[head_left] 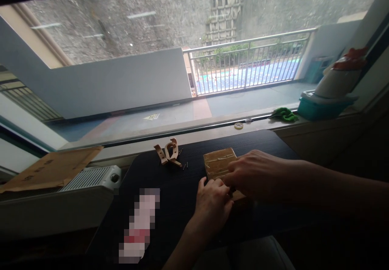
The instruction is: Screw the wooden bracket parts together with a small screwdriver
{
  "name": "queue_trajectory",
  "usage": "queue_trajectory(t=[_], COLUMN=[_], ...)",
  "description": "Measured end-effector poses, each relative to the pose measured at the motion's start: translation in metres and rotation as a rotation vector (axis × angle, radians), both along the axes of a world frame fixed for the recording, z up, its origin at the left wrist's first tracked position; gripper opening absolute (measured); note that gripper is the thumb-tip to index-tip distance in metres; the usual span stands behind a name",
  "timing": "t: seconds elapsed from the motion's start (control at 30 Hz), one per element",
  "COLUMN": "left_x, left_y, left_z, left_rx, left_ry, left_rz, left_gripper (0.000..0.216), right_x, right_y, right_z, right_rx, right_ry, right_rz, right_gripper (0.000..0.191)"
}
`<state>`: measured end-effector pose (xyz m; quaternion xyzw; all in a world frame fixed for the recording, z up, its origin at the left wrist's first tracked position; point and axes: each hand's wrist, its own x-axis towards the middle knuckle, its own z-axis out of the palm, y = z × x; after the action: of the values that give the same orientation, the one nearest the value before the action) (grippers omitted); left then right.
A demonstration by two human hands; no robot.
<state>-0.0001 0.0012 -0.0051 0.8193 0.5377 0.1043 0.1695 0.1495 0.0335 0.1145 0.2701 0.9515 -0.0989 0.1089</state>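
A small flat wooden block with thin metal pins on top lies on the dark table. My right hand rests over the block's near right edge, fingers curled and pressed down against it. My left hand sits just in front of the block with its fingers bunched, touching the near edge; what they pinch is hidden. A cluster of small curved wooden pieces and a few loose nails lie to the left of the block.
A blurred-out item lies near the table's front left. A tape roll, green cloth and teal box with a white and red object sit on the windowsill. Cardboard rests on a radiator at left.
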Motion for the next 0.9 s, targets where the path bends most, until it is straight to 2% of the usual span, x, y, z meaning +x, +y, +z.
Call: queue_trajectory(t=[0.2, 0.43, 0.63, 0.9], left_x=[0.000, 0.000, -0.001, 0.000], left_y=[0.000, 0.000, 0.001, -0.001], left_z=[0.001, 0.000, -0.001, 0.001], left_rx=[-0.027, -0.003, -0.005, -0.010], left_ry=[-0.012, -0.009, 0.006, -0.022], left_rz=[0.003, 0.003, 0.002, 0.006], left_gripper=[0.017, 0.011, 0.013, 0.012], right_x=[-0.002, 0.000, 0.001, 0.004], right_y=[-0.002, 0.000, 0.000, 0.004], right_z=[-0.002, -0.006, -0.001, -0.014], right_rx=[-0.050, -0.008, -0.015, -0.041], right_ry=[0.006, 0.048, -0.003, 0.061], right_rz=[-0.007, -0.088, -0.013, -0.049], right_gripper=[0.007, 0.011, 0.011, 0.007])
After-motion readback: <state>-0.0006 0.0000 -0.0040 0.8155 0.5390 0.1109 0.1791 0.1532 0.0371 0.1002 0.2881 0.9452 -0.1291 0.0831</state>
